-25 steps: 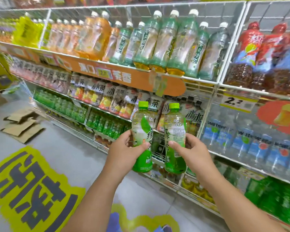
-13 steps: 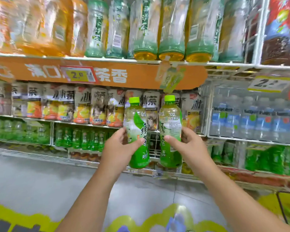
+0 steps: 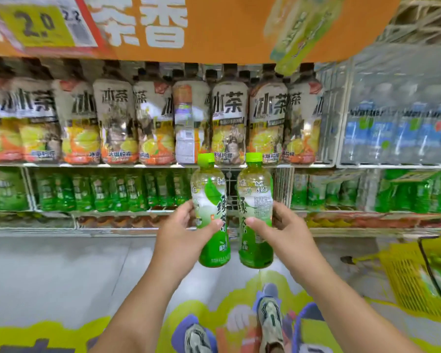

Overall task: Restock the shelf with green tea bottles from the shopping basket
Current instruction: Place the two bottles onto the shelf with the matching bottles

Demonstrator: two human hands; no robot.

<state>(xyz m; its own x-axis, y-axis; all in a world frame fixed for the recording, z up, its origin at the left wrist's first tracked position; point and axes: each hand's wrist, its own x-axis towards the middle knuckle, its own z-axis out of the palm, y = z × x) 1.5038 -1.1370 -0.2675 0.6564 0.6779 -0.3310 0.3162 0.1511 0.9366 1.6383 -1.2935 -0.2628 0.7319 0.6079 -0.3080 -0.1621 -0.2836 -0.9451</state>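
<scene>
— before the shelves, head view: how many green tea bottles does the person hold?

— two. the left bottle (image 3: 212, 217) and the right bottle (image 3: 255, 215) stand upright, just beside each other with a narrow gap, each with a light green cap, raised in front of the green tea shelf (image 3: 127, 212).

— and the hands?

— two. the left hand (image 3: 182, 233) wraps the left bottle's middle, thumb across the label in front, fingers curled round behind. the right hand (image 3: 281, 231) grasps the right bottle the same way, thumb on the label. neither hand is loose.

— what sits behind them?

— between the two bottles a bare wire gap shows in the green row. to the left, about ten small green bottles, blurred; more stand to the right. above, a row of nine iced tea bottles (image 3: 229, 118), one turned back-label out. an orange banner (image 3: 214, 29) tops that row, with one yellow price tag (image 3: 36, 24) reading 2.0. water bottles (image 3: 397, 133) fill the right bay, too blurred to count.

— the basket?

— one yellow shopping basket (image 3: 407, 281) on the floor, low right, green showing inside. two shoes (image 3: 270, 317) stand on a floor sticker (image 3: 214, 314).
</scene>
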